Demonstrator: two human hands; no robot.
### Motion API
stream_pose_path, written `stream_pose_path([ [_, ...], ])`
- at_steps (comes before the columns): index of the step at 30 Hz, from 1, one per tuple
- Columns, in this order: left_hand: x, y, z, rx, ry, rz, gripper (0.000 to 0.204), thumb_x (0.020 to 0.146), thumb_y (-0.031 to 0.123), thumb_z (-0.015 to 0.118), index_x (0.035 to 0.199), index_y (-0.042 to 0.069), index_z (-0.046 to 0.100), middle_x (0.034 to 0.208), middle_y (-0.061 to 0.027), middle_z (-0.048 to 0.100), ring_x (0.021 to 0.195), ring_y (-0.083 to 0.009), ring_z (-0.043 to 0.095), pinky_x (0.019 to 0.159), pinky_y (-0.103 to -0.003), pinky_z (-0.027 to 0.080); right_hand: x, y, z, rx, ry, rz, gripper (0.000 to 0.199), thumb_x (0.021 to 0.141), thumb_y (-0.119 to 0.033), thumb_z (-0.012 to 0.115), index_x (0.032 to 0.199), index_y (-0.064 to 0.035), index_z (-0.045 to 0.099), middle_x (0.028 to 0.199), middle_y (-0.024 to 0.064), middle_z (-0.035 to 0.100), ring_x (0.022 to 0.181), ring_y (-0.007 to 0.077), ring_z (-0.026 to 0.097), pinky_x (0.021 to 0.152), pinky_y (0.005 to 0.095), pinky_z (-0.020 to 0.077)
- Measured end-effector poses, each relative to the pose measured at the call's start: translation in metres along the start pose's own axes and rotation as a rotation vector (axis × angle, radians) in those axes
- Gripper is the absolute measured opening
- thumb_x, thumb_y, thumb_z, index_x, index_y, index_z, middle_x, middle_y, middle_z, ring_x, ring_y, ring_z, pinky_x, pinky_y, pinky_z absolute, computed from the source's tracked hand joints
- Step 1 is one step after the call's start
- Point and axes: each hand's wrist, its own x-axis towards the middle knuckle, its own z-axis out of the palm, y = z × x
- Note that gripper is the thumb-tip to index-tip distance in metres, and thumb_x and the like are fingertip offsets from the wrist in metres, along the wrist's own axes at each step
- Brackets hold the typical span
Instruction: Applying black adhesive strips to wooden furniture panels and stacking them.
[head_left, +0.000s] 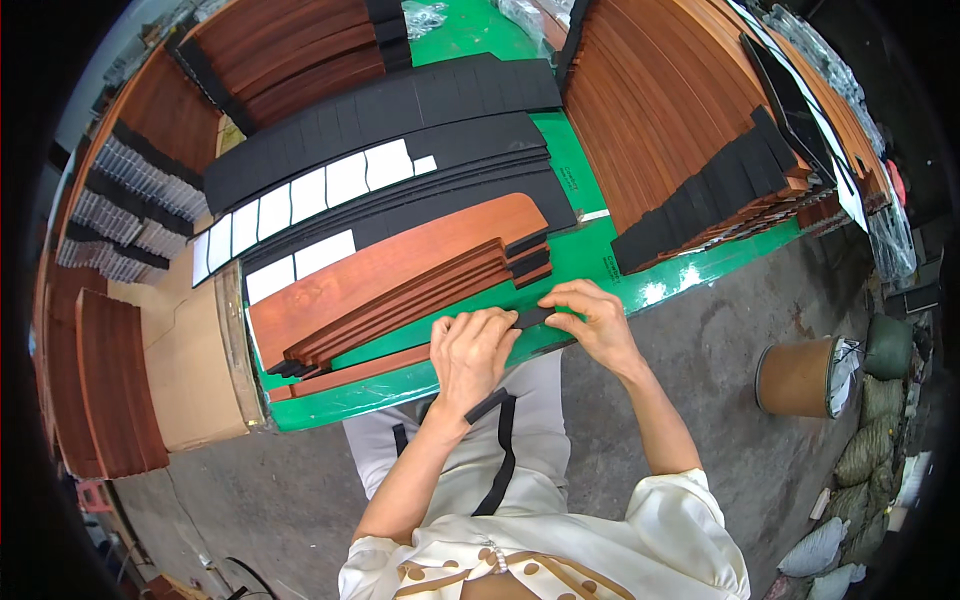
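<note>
Head view: the left hand (470, 352) and right hand (592, 322) both pinch 1 black foam strip (532, 318) between thumb and fingertips, holding it taut just above the near edge of the green table (590, 262), beside the stack of reddish wooden slats (400, 280). Black foam sheets (400, 110), some with white backing squares, lie behind the slats within arm's reach. A brown cardboard drum (797, 377) stands on the floor at right.

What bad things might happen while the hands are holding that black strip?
The black strip is pinched between the left hand and right hand at the green table edge, so it might slip and drop to the floor. It might also go on crooked. The stack of wooden boards beside the hands could get nudged and slide.
</note>
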Motion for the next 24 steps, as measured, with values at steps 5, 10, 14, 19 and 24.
stream_pose_path([
  [5,-0.002,-0.001,0.000,0.012,-0.010,0.000,0.017,0.070,0.011,0.073,0.085,0.008,0.067,0.083,-0.0015,0.066,0.075,-0.0194,0.060,0.068,-0.032,0.038,0.000,-0.001,0.001,-0.039,0.015,-0.046,0.023,0.071,-0.004,0.072,0.094,-0.0032,0.068,0.094,0.0080,0.064,0.088,0.0238,0.059,0.073,0.0339,0.0482],
  [10,-0.003,-0.002,0.000,0.017,-0.010,0.004,0.017,0.070,0.011,0.073,0.086,0.009,0.067,0.084,-0.0013,0.066,0.075,-0.0191,0.060,0.069,-0.032,0.038,-0.001,-0.002,0.001,-0.058,0.021,-0.060,0.022,0.071,-0.005,0.073,0.093,-0.0033,0.068,0.095,0.0082,0.064,0.089,0.0241,0.059,0.075,0.0342,0.0480],
  [14,-0.004,-0.001,-0.001,0.014,-0.019,0.000,0.017,0.070,0.011,0.073,0.086,0.009,0.067,0.084,-0.0013,0.066,0.076,-0.0188,0.060,0.069,-0.032,0.039,-0.002,0.000,0.001,-0.028,0.011,-0.033,0.023,0.071,-0.005,0.073,0.093,-0.0033,0.068,0.095,0.0085,0.064,0.090,0.0242,0.059,0.076,0.0340,0.0480],
  [19,-0.005,0.000,-0.001,0.017,-0.018,0.004,0.017,0.071,0.011,0.072,0.087,0.009,0.067,0.084,-0.0012,0.066,0.077,-0.0189,0.060,0.069,-0.032,0.038,-0.004,0.001,0.002,0.017,0.000,0.020,0.021,0.072,-0.004,0.072,0.093,-0.0033,0.068,0.095,0.0080,0.064,0.091,0.0225,0.060,0.076,0.0326,0.0480],
  [24,-0.005,-0.002,0.001,0.024,-0.025,0.009,0.018,0.071,0.011,0.072,0.088,0.009,0.067,0.085,-0.0010,0.066,0.078,-0.0185,0.060,0.069,-0.032,0.038,-0.008,0.011,0.002,0.090,-0.060,0.105,0.028,0.076,-0.005,0.072,0.102,-0.0042,0.066,0.102,0.0060,0.063,0.095,0.0167,0.059,0.078,0.0290,0.0480],
])
